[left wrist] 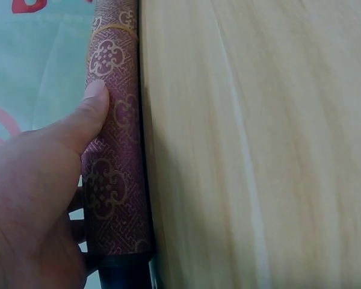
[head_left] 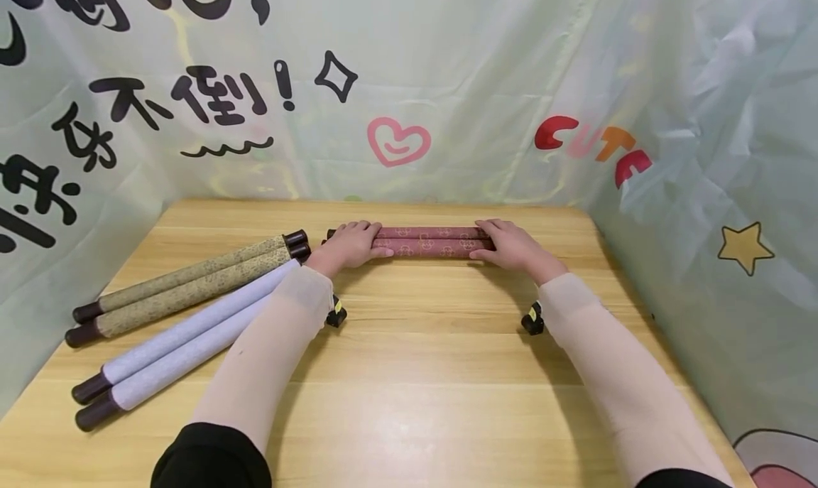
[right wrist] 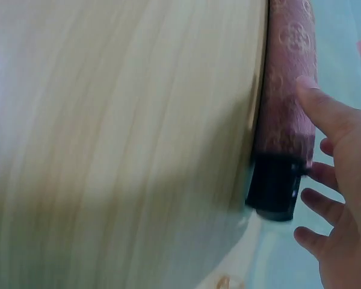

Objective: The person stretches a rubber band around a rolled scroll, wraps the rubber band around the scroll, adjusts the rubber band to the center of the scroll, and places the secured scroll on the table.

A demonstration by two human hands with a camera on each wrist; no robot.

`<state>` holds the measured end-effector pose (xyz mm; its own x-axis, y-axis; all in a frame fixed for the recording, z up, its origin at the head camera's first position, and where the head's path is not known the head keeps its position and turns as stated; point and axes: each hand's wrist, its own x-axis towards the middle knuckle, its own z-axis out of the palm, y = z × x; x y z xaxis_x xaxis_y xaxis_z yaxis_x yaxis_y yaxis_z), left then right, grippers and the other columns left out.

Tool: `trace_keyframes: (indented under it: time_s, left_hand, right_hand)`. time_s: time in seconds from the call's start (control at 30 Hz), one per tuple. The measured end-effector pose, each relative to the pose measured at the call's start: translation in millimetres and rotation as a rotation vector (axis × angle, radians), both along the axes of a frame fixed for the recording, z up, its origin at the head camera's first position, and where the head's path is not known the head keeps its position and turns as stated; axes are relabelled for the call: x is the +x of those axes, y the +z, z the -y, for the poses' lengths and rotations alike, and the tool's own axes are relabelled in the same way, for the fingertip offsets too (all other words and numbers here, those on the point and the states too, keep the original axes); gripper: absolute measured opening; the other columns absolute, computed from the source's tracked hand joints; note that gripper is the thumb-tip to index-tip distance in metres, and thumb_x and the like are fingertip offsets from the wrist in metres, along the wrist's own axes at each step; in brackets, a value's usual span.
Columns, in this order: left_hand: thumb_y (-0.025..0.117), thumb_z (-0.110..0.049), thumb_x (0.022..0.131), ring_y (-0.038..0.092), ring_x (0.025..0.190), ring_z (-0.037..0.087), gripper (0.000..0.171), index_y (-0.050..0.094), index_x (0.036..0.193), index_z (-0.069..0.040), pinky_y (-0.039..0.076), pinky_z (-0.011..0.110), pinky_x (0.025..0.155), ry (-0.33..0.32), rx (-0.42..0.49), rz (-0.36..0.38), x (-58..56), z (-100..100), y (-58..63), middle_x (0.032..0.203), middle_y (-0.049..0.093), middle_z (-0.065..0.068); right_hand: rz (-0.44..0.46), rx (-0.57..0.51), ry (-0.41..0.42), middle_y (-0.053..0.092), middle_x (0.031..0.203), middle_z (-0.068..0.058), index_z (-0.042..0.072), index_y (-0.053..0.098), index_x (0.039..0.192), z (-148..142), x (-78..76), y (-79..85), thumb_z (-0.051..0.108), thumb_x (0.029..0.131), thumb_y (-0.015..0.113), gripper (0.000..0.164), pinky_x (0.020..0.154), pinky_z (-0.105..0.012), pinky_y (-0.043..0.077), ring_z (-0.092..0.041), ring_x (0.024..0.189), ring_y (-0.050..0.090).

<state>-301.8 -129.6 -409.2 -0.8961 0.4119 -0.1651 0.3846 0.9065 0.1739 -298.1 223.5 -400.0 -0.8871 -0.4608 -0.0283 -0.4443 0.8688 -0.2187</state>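
On a wooden table [head_left: 422, 374], left hand [head_left: 350, 247] and right hand [head_left: 513, 248] grip ends of the maroon scroll [head_left: 431, 247], apparently positioning it; shifting calls for steadiness.

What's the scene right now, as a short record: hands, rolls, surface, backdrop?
Left hand: grips the red rolls near their left end
Right hand: grips their right end
Red rolls: two, side by side, near the table's far edge
Tan rolls: two, on the left
Lavender rolls: two, nearer the person, partly behind the left sleeve
Surface: wooden table
Backdrop: pale printed cloth
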Motion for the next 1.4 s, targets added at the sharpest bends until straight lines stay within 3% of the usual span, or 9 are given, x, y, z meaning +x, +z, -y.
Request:
trace_keyframes:
  time_s: [0.43,0.63,0.93,1.1,1.4]
  left_hand:
    - [0.040,-0.067,0.094,0.022,0.143,0.040,0.086,0.021,0.156,-0.010,0.012,0.059,0.115,-0.006,-0.029,-0.034,3.9,-1,0.3,0.158,0.025,0.016]
    - [0.044,-0.065,0.094,0.023,0.142,0.041,0.086,0.024,0.155,-0.009,0.013,0.059,0.115,-0.027,0.009,-0.059,5.0,2,-1.0,0.156,0.027,0.017]
    - [0.048,-0.064,0.093,0.024,0.142,0.040,0.083,0.026,0.155,-0.012,0.015,0.057,0.116,-0.057,0.021,-0.074,8.8,4,0.3,0.155,0.029,0.015]
    - [0.046,-0.064,0.094,0.023,0.142,0.041,0.082,0.026,0.156,-0.013,0.015,0.057,0.116,-0.065,0.014,-0.078,13.4,5,1.9,0.156,0.026,0.017]
    - [0.048,-0.061,0.095,0.022,0.143,0.041,0.080,0.027,0.155,-0.014,0.014,0.056,0.116,-0.083,0.024,-0.111,19.0,6,1.3,0.156,0.026,0.017]
  right_hand:
    - [0.033,-0.066,-0.086,0.036,0.147,-0.030,-0.001,0.033,0.150,-53,9.8,2.2,0.039,0.104,0.045,0.062,0.110,-0.061,0.024,-0.049,0.134,0.031]
    - [0.039,-0.020,-0.105,0.036,0.146,-0.031,-0.003,0.034,0.149,-66,11.1,-1.5,0.033,0.106,0.040,0.056,0.111,-0.061,0.023,-0.050,0.133,0.032]
    - [-0.009,0.084,-0.088,0.048,0.135,-0.032,-0.009,0.048,0.136,-82,8.8,-8.0,0.011,0.103,0.044,0.040,0.105,-0.059,0.034,-0.050,0.123,0.045]
    - [-0.023,0.105,-0.097,0.055,0.126,-0.031,-0.010,0.054,0.129,-85,7.0,-9.8,0.011,0.102,0.047,0.036,0.101,-0.059,0.039,-0.049,0.116,0.051]
    - [-0.041,0.100,-0.136,0.064,0.102,-0.019,-0.002,0.066,0.108,-88,2.5,-16.2,0.010,0.098,0.053,0.021,0.087,-0.057,0.047,-0.041,0.099,0.060]
